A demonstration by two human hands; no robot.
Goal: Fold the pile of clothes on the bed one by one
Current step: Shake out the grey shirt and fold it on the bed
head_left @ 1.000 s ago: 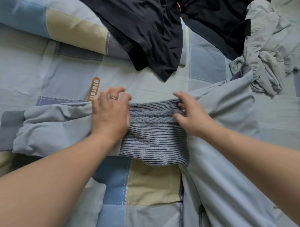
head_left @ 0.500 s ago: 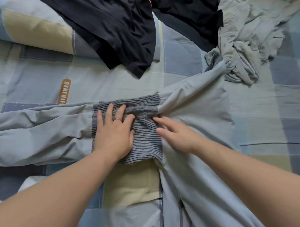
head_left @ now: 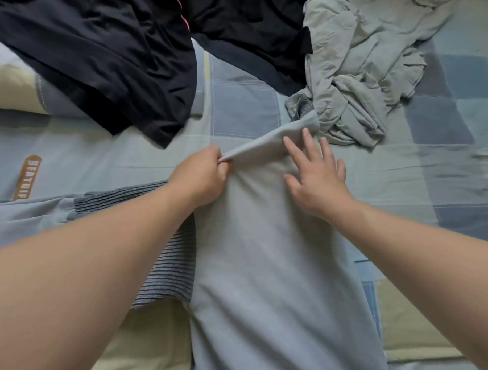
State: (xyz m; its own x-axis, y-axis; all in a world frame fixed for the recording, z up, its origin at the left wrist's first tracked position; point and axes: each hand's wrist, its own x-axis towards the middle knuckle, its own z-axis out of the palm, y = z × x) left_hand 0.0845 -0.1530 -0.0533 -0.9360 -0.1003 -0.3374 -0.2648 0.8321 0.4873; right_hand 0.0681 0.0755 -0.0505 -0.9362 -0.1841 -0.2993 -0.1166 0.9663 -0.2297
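A pale blue-grey garment (head_left: pixel 268 267) lies spread on the bed in front of me, with a ribbed striped grey band (head_left: pixel 168 265) at its left and one part stretching off to the left (head_left: pixel 31 217). My left hand (head_left: pixel 201 175) pinches a fold of the pale fabric at its far edge. Just to the right, my right hand (head_left: pixel 317 171) rests flat on the cloth, fingers spread. A narrow strip of the garment runs from the pinch up towards the crumpled pile.
Black clothes (head_left: pixel 108 65) lie heaped at the far left and centre. A crumpled grey-green garment (head_left: pixel 358 78) sits at the far right. The patchwork bedcover (head_left: pixel 243 110) in blue, grey and beige carries an orange label (head_left: pixel 27 177) at left.
Both hands left the ribbed band and moved up and to the right. The left hand now pinches the pale fabric; the right hand has spread flat on it.
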